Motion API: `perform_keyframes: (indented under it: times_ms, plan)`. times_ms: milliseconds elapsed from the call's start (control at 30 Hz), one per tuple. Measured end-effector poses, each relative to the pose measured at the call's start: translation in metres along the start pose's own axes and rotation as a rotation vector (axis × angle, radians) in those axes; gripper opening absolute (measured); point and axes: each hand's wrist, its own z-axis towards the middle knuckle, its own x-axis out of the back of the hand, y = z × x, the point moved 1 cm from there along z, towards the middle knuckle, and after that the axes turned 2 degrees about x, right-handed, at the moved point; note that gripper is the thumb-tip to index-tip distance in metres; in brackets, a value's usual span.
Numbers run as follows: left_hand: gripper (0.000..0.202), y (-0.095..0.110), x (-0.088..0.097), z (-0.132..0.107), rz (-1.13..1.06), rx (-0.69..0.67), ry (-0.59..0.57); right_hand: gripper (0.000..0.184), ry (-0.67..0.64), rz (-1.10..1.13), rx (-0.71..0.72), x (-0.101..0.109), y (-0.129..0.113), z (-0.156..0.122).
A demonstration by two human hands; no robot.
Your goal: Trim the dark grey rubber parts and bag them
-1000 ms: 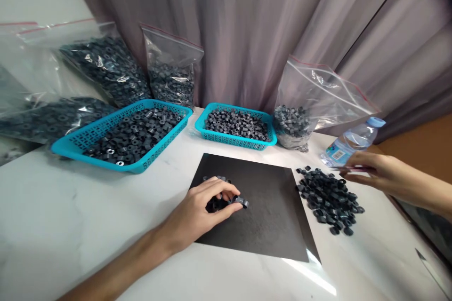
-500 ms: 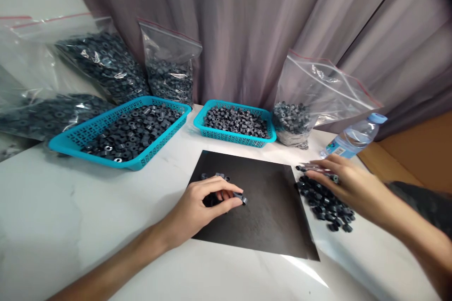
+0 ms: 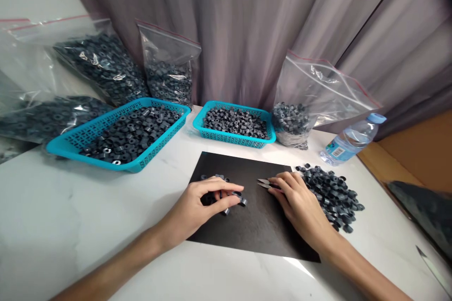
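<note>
A black mat (image 3: pixel 254 225) lies on the white table in front of me. My left hand (image 3: pixel 201 204) rests on the mat, its fingers curled over a small heap of dark grey rings (image 3: pixel 233 196), pinching one at the fingertips. My right hand (image 3: pixel 300 204) is on the mat's right part, closed on a small pair of snips (image 3: pixel 265 183) whose metal tips point left toward the heap. Just right of this hand lies a loose pile of grey rings (image 3: pixel 332 193) on the table.
Two turquoise baskets of grey rings stand behind the mat, a large one (image 3: pixel 88 134) at the left and a small one (image 3: pixel 235 138) in the middle. Several zip bags of rings (image 3: pixel 169 75) lean on the curtain. A water bottle (image 3: pixel 349 143) lies at the right.
My right hand has come left from beside the bottle, over the loose pile, onto the mat with the snips. My left hand has stayed on the small heap.
</note>
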Motion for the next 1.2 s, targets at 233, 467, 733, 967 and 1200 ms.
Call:
perform_keyframes:
  times_ms: [233,467,733,967,1200]
  plan:
    - [0.027,-0.001,0.007,0.005,-0.022,0.026,0.014,0.028,0.076,0.222,0.019,0.001,-0.022,0.005]
    - [0.025,-0.007,0.009,0.005,0.163,-0.117,0.055,0.016,-0.035,0.499,0.093,-0.01,-0.066,0.02]
    - [0.019,-0.013,0.004,0.005,0.222,-0.163,0.081,0.008,0.114,0.738,0.044,-0.013,-0.064,0.02]
    - [0.019,-0.011,-0.002,0.002,0.123,-0.086,0.047,0.017,0.274,0.725,0.135,-0.002,-0.07,0.016]
    - [0.016,-0.006,-0.005,0.002,0.095,-0.069,0.04,0.021,0.333,0.664,0.162,-0.002,-0.07,0.015]
